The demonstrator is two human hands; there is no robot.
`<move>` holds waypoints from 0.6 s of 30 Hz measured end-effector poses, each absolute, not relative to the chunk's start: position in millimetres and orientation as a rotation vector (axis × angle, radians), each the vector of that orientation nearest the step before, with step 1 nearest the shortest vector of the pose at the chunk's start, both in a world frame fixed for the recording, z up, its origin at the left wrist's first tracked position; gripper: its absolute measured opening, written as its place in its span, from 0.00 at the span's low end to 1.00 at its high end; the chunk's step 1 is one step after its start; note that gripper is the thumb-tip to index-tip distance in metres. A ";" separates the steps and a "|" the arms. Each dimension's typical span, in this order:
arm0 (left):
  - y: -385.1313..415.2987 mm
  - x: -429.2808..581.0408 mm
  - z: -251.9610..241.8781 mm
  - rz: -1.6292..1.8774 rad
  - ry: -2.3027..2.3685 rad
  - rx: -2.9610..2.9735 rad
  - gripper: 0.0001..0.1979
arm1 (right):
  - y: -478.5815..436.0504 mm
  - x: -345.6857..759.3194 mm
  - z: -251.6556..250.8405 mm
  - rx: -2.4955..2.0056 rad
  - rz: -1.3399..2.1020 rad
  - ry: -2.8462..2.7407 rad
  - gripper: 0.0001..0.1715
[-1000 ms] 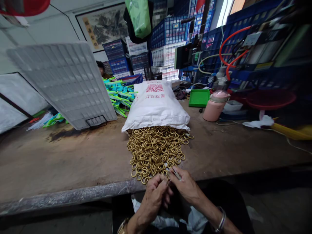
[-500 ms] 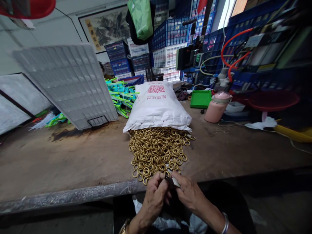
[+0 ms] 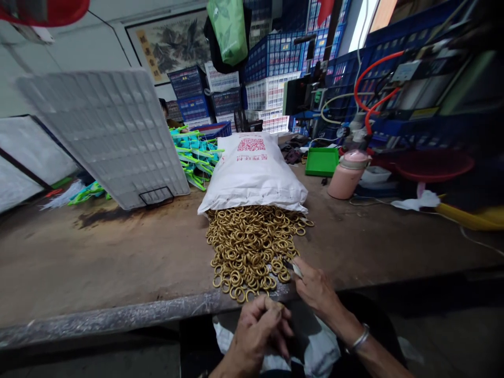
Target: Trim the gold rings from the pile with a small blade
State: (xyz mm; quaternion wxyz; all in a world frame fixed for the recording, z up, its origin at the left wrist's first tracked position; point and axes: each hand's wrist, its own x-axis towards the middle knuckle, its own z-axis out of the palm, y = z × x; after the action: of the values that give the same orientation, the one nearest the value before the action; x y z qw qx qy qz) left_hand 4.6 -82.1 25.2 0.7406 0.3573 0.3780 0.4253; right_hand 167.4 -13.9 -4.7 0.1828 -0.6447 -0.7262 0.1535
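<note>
A heap of gold-coloured rings (image 3: 252, 241) spills from under a white sack (image 3: 255, 176) on the workbench. My left hand (image 3: 262, 328) is over my lap, just off the bench edge, thumb and fingers pinched together. A bit of gold shows at its fingertips, apparently a ring mostly hidden by them. Closed around a small tool (image 3: 296, 270) with a dark tip and a whitish part, my right hand (image 3: 317, 294) is at the heap's near right side. The tool's tip reaches in among the rings; its exact kind is unclear.
On the bench (image 3: 129, 262) a grey ribbed panel (image 3: 106, 136) leans at left, beside green and blue pieces (image 3: 197, 152). A green tray (image 3: 322, 161), a pink bottle (image 3: 348, 175) and a machine with red hoses (image 3: 364, 84) are at right. Crates (image 3: 271, 58) are stacked behind.
My hands have parted. The right one has moved forward and right with the tool to the rings; the left has dropped slightly nearer my lap, still pinched.
</note>
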 end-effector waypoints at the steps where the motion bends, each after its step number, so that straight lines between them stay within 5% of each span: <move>1: -80.2 5.0 20.1 0.962 0.831 0.725 0.18 | -12.5 165.4 -5.2 -1.802 0.435 -2.052 0.11; 18: -74.9 -10.0 1.5 0.968 0.704 0.311 0.14 | 4.3 134.9 3.0 -1.943 0.318 -2.116 0.05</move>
State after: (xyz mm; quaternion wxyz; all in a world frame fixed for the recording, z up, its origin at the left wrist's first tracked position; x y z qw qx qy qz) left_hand -10.0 -74.9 1.5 0.8149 0.1457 0.3301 0.4537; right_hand 134.9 4.3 3.0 0.1254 -0.6669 -0.7264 0.1091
